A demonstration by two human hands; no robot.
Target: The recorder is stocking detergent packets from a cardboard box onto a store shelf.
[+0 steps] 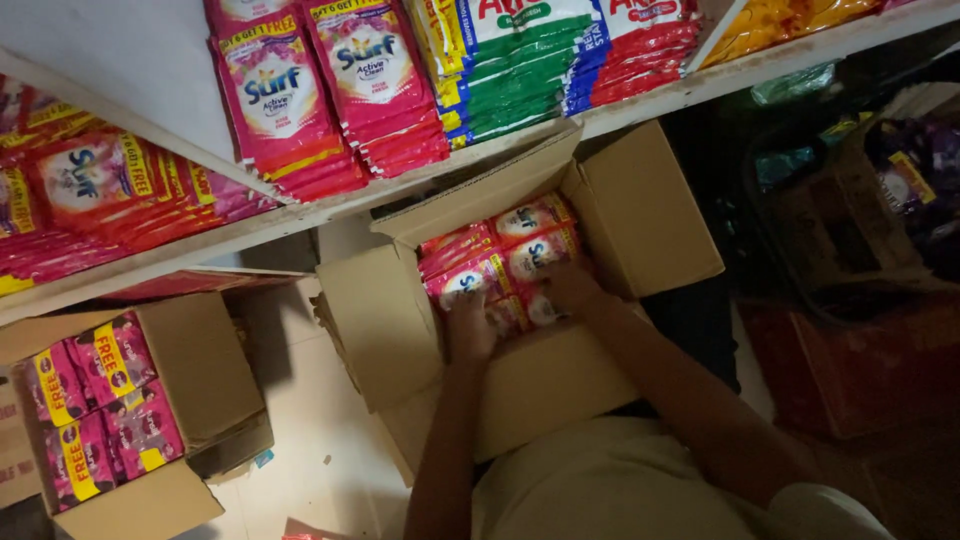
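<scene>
Cardboard flaps spread wide around an open carton [640,210] at the frame's centre, packed with pink detergent sachets [500,255]. Both hands reach inside: the left hand [468,325] curls over sachets at the near-left edge, the right hand [572,288] presses on sachets beside it; whether either truly grips one cannot be told. A second carton [190,370] of pink packets sits lower left, below a white shelf [330,210] stacked with more.

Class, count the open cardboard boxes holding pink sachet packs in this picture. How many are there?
2. One open box sits below the shelf, with both hands inside it; the other open box stands at lower left. Darker boxes at right may hide more.
</scene>
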